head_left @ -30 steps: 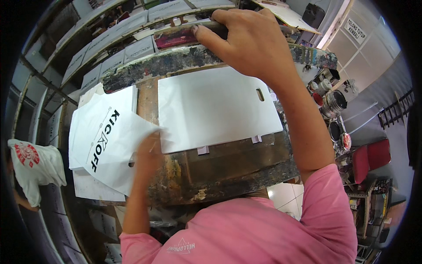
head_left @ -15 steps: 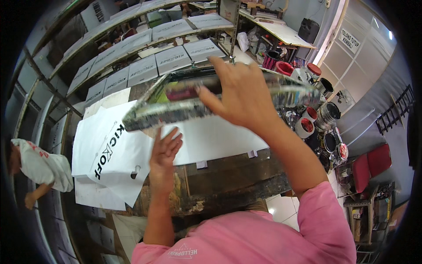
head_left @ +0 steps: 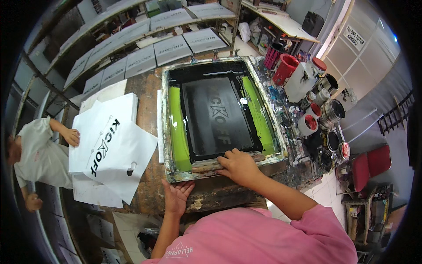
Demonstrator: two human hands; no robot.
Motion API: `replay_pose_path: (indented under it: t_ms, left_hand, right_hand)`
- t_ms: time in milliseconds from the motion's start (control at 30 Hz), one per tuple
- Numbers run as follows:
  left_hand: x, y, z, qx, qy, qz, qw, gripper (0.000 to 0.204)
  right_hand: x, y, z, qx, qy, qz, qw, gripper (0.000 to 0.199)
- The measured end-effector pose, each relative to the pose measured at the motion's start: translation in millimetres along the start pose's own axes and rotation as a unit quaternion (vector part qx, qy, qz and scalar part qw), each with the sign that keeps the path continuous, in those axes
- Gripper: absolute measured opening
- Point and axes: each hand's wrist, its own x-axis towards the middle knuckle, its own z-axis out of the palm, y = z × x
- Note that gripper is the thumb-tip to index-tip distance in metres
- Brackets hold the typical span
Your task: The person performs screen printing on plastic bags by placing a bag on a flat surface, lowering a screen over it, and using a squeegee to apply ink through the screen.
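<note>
A screen-printing frame [head_left: 169, 177] lies flat on the work table, its mesh coated with black ink between green strips, the dark lettering faintly visible. My right hand [head_left: 239, 167] is closed over the near edge of the frame, beside what looks like a squeegee handle [head_left: 203, 166] lying along that edge. Which of the two the fingers grip is partly hidden. My left hand [head_left: 176, 197] is open, palm up, fingers just under the frame's near left corner. To the left sits a stack of white printed bags [head_left: 90, 132], the top one askew with a cut-out handle.
Another person's hand [head_left: 71, 137] touches the stack's left edge. Ink tubs and cans, including a red bucket [head_left: 285, 68] and a white jug [head_left: 301, 81], crowd the table's right side. Racks [head_left: 132, 61] of printed sheets stand behind. A red chair [head_left: 367, 169] is at the right.
The tilted frame has come down flat onto the table, my right hand moving nearer with its edge. My left hand has lowered. The other person has reached to the white stack.
</note>
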Motion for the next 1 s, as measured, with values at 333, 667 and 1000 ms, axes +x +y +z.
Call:
replay_pose_path:
  t_ms: [333,667,1000]
  left_hand:
    - [-8.0,-10.5,-23.7,0.017,-0.004,0.001,1.0,0.102]
    - [-5.5,-20.4,-52.3,-0.049,-0.103,0.03,0.993,0.082]
    - [2.4,-12.4,-49.7,-0.139,-0.218,0.018,0.966,0.08]
  right_hand:
    - [128.4,86.1,26.9,-0.054,0.083,-0.032,0.995,0.038]
    - [300.4,192.4,28.7,-0.098,0.127,-0.057,0.985,0.037]
    - [359.0,247.3,-29.9,-0.097,0.021,-0.023,0.995,0.052]
